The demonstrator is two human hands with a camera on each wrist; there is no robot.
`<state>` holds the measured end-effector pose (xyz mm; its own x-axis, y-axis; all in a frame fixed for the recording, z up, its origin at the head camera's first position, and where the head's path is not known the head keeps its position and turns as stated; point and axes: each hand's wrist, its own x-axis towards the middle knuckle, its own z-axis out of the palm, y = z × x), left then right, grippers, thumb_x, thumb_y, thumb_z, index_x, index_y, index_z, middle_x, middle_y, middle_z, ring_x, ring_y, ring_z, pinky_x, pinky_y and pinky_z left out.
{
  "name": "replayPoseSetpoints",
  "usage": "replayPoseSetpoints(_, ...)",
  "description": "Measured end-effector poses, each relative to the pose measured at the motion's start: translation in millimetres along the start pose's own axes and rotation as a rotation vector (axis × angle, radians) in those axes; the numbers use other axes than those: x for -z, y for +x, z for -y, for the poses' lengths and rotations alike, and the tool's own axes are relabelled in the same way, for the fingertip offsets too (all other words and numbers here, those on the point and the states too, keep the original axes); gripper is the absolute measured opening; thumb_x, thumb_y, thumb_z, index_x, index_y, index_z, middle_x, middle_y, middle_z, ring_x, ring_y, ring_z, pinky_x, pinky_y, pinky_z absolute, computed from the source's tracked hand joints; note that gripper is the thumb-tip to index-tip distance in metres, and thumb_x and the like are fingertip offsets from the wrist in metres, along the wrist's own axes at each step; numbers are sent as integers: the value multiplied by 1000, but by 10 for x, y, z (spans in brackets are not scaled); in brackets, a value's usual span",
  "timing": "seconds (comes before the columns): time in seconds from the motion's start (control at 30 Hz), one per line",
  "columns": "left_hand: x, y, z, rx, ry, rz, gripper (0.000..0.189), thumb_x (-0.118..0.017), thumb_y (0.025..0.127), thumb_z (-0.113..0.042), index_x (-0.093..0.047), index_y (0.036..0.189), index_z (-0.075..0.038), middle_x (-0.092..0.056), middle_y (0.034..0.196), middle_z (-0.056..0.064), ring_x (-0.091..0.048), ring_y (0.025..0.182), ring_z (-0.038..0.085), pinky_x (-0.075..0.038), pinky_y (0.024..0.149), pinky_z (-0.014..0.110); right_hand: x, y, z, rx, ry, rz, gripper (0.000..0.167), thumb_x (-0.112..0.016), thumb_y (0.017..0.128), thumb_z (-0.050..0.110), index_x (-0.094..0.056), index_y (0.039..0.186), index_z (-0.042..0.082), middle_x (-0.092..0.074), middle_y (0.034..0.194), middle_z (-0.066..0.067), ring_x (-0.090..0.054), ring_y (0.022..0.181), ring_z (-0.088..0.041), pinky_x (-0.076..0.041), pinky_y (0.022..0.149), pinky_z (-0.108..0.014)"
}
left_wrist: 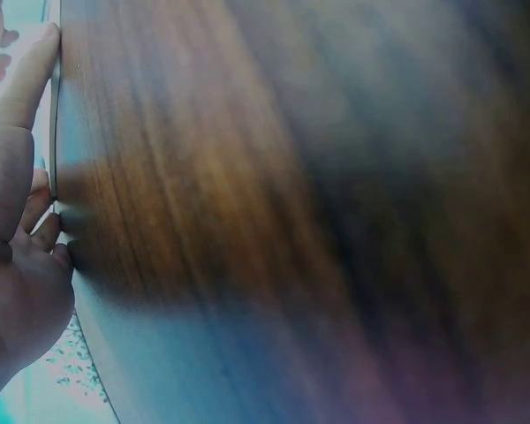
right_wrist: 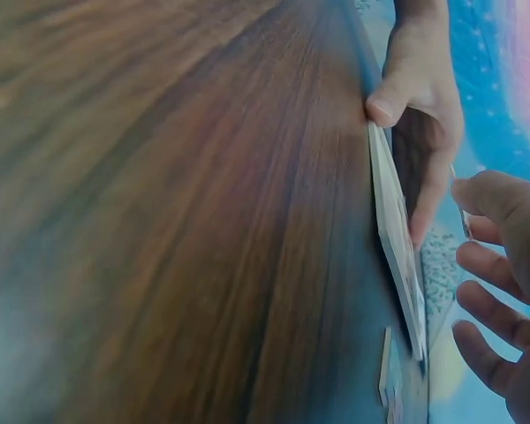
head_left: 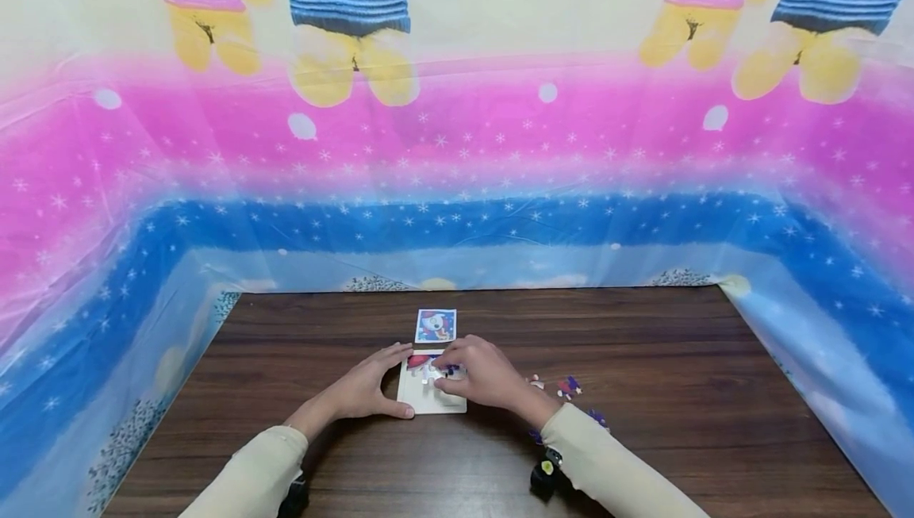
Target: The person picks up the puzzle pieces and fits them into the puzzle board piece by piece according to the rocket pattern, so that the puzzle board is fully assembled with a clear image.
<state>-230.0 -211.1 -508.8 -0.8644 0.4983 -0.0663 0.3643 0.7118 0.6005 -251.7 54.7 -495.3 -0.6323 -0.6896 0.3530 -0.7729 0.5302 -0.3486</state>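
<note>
A shallow white puzzle board [head_left: 428,403] lies on the table, with some coloured pieces along its upper part. My left hand [head_left: 360,383] holds the board at its left side, thumb at the near corner and fingers at the far one. Above the board my right hand [head_left: 485,371] covers part of it. The right wrist view shows a thin puzzle piece [right_wrist: 465,223] pinched between the right thumb and index finger, seen almost edge-on, its picture hidden. The other right fingers are spread and loosely bent. Just beyond the board lies a small picture card [head_left: 436,326] with a cartoon figure.
Several loose puzzle pieces [head_left: 569,388] lie on the brown wooden table [head_left: 678,423], right of the board and partly behind the right forearm. A patterned pink and blue cloth [head_left: 471,224] surrounds the table at the back and sides.
</note>
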Motion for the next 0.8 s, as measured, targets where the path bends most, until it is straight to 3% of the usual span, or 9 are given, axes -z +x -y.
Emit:
replayPoseSetpoints(0.2, 2, -11, -6, -6, -2, -1, 105, -83, 79, -59, -38, 159, -8, -32, 166, 10, -24, 154, 36, -30, 116, 63, -79, 114, 56, -40, 8, 61, 27, -77, 91, 34, -81, 115, 22, -73, 102, 7, -60, 90, -7, -50, 76, -24)
replayPoseSetpoints(0.43, 4, -5, 3, -38, -9, 0, 104, -83, 80, -57, -38, 158, -5, -33, 165, 12, -24, 154, 37, -30, 116, 63, -207, 201, 57, -23, -26, 62, 27, -79, 90, 32, -81, 115, 22, -73, 103, 6, -61, 94, -9, -50, 81, -25)
replayPoseSetpoints(0.6, -1, -4, 14, -42, -9, 1, 103, -83, 81, -55, -37, 158, -4, -32, 165, 13, -24, 154, 38, -31, 116, 63, -290, 224, 26, -27, -43, 84, 27, -80, 89, 34, -81, 113, 23, -72, 104, 6, -59, 94, -10, -47, 76, -22)
replayPoseSetpoints(0.8, 4, 2, 22, -47, -6, -6, 103, -83, 81, -55, -38, 158, -4, -32, 165, 14, -25, 153, 38, -30, 116, 63, -304, 252, 38, -72, -64, 122, 29, -80, 88, 37, -81, 114, 25, -71, 110, 4, -59, 101, -13, -49, 77, -29)
